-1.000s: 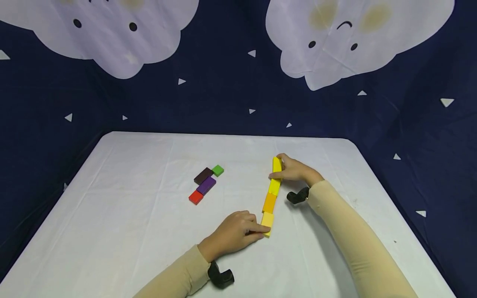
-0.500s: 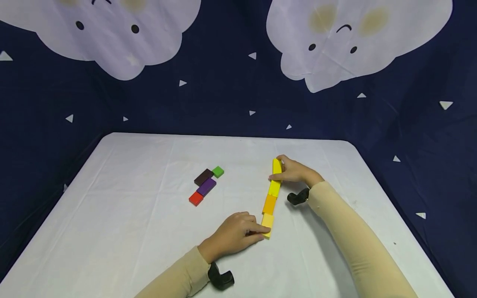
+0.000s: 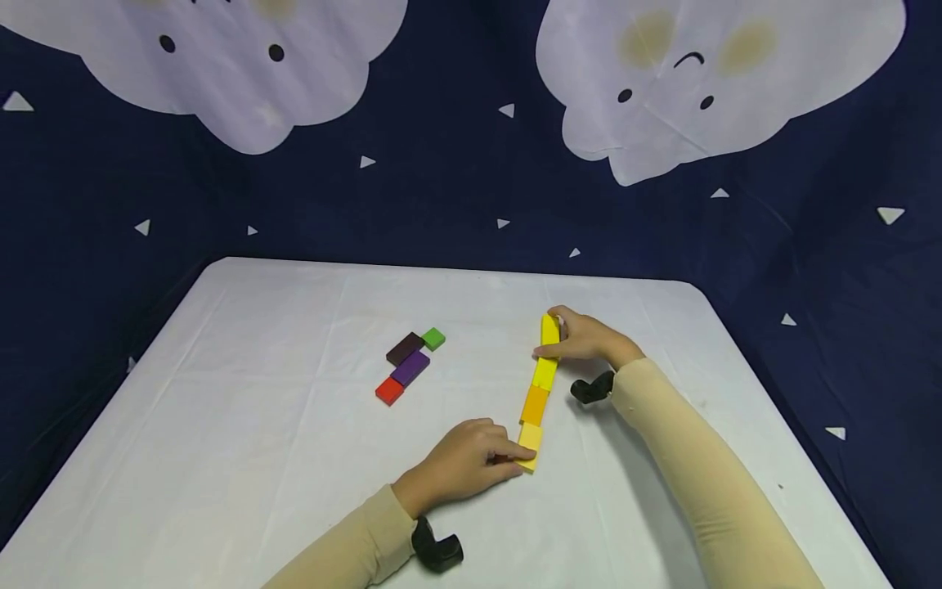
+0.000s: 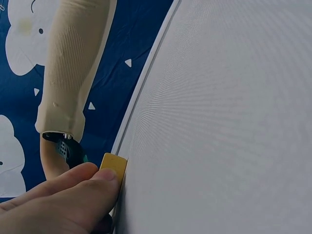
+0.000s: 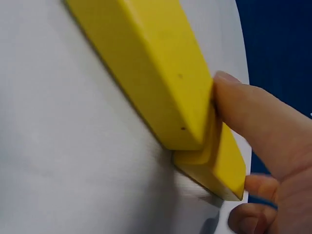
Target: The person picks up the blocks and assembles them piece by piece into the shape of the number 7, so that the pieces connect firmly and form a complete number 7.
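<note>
Several blocks lie end to end in a slightly bent row on the right half of the table. My left hand (image 3: 464,458) pinches the pale yellow block (image 3: 530,438) at the near end, index finger across its top; its yellow end (image 4: 113,163) shows past the fingertips in the left wrist view. Beyond it come an orange block (image 3: 534,405) and a bright yellow block (image 3: 545,374). At the far end my right hand (image 3: 585,337) grips another yellow block (image 3: 549,329) between thumb and fingers. The right wrist view shows this end block (image 5: 229,168) against its neighbour (image 5: 161,63).
Left of the row lies a group of touching blocks: dark brown (image 3: 405,348), green (image 3: 433,339), purple (image 3: 410,369) and red (image 3: 389,390). A white cloth covers the table (image 3: 221,425). A dark blue curtain (image 3: 441,204) with clouds hangs behind.
Both hands keep their hold on the two ends of the row, and the blocks stay in place. Only the head view has shifted slightly.
</note>
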Motion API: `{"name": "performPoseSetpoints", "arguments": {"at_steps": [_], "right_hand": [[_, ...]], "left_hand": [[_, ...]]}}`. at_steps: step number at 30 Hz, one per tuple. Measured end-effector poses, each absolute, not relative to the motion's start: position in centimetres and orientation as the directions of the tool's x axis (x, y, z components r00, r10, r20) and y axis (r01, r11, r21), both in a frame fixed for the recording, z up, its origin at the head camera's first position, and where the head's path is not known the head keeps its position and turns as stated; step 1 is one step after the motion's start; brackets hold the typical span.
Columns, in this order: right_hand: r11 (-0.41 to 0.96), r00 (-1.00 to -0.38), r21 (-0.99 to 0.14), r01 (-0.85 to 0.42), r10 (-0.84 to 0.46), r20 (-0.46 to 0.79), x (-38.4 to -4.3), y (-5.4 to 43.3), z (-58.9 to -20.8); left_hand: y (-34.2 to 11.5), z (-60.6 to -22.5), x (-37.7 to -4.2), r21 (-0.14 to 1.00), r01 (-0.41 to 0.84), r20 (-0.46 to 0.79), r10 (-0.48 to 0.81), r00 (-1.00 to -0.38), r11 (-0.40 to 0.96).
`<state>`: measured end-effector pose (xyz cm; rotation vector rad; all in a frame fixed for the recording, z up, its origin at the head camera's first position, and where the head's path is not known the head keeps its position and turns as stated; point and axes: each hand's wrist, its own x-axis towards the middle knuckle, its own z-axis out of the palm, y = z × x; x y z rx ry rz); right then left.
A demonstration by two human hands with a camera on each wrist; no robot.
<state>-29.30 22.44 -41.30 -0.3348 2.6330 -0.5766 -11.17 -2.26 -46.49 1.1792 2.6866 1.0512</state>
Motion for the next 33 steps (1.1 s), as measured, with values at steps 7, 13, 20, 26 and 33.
{"name": "performPoseSetpoints", "arguments": {"at_steps": [7, 13, 20, 26, 33], "right_hand": [[0.793, -0.868, -0.526, -0.308, -0.46, -0.185, -30.6, 20.9, -41.7], [0.698, -0.807, -0.614, -0.369, -0.568, -0.161, -31.4, 17.7, -41.7], [0.636, -0.759, -0.676, -0.372, -0.628, -0.173, -31.9, 14.5, -42.0], [0.611, -0.711, -0.681, -0.405, -0.678, -0.186, -31.5, 12.0, -42.0], [0.598, -0.683, -0.681, -0.423, -0.704, -0.195, -31.2, 9.9, -42.2]], "left_hand": [[-2.3, -46.8, -11.3, 0.597, 0.638, 0.229, 0.659, -0.716, 0.486], [-2.3, -47.0, -11.4, 0.589, 0.652, 0.243, 0.664, -0.707, 0.478], [-2.3, -46.7, -11.4, 0.586, 0.667, 0.264, 0.67, -0.694, 0.459], [-2.3, -46.6, -11.4, 0.587, 0.667, 0.263, 0.672, -0.693, 0.458], [-2.3, -46.8, -11.4, 0.586, 0.666, 0.263, 0.669, -0.695, 0.461]]}}
